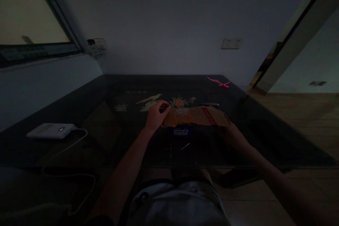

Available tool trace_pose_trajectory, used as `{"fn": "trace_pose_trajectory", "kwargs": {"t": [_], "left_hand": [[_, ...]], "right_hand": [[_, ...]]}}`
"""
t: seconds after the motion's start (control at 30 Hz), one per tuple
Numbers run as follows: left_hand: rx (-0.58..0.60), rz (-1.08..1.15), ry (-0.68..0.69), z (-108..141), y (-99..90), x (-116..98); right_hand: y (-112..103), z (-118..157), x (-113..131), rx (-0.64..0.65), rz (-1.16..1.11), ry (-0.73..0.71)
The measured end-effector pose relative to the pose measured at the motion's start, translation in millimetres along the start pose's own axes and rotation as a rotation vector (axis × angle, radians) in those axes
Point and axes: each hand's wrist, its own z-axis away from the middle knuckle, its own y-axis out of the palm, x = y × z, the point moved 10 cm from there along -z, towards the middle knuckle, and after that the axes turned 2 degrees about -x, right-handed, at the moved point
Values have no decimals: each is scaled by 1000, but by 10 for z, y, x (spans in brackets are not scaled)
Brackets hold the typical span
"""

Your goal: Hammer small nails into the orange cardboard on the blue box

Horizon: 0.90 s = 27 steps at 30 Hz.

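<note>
A long, brown, speckled piece that looks like cardboard lies across the space between my hands, with an orange patch and a red lettered strip. My left hand is at its left end, thumb and fingers pinched together; what sits in the pinch is too small to make out. At the other end my right hand grips the piece, its fingers mostly lost in shadow. Below the piece shows a dark blue packet with a white label. Thin, needle-like sticks rest on the table nearer to me.
The dark glossy table bears a bird-and-flower picture. A slim dark object lies behind the brown piece. A pink ribbon is at the back right. On the left, a white power bank trails a white cable.
</note>
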Motion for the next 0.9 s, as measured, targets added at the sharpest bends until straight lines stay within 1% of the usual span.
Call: {"fn": "trace_pose_trajectory", "kwargs": {"t": [0.13, 0.23, 0.33, 0.47, 0.6, 0.7, 0.77, 0.8, 0.83, 0.9], "left_hand": [[2, -24, -11, -4, -5, -1], [7, -21, -17, -1, 4, 11], [15, -9, -21, 2, 17, 26], [28, -3, -30, 5, 36, 47], [28, -8, -46, 26, 35, 72], [18, -5, -43, 54, 18, 76], [9, 1, -35, 71, 5, 76], [6, 5, -32, 77, 3, 77], [7, 8, -32, 82, 5, 81], [9, 15, -38, 87, 11, 94]], "right_hand": [[120, -59, -112, 132, -23, 71], [112, -98, -222, 190, -51, 137], [52, -151, -300, 218, -116, 174], [1, -229, -374, 239, -243, 184], [-57, -275, -520, 228, -326, 249], [-246, -288, -586, 174, -317, 312], [-454, -286, -550, 139, -321, 356], [-572, -274, -525, 123, -347, 403], [-689, -264, -470, 115, -403, 442], [-932, -271, -258, 99, -594, 463]]}}
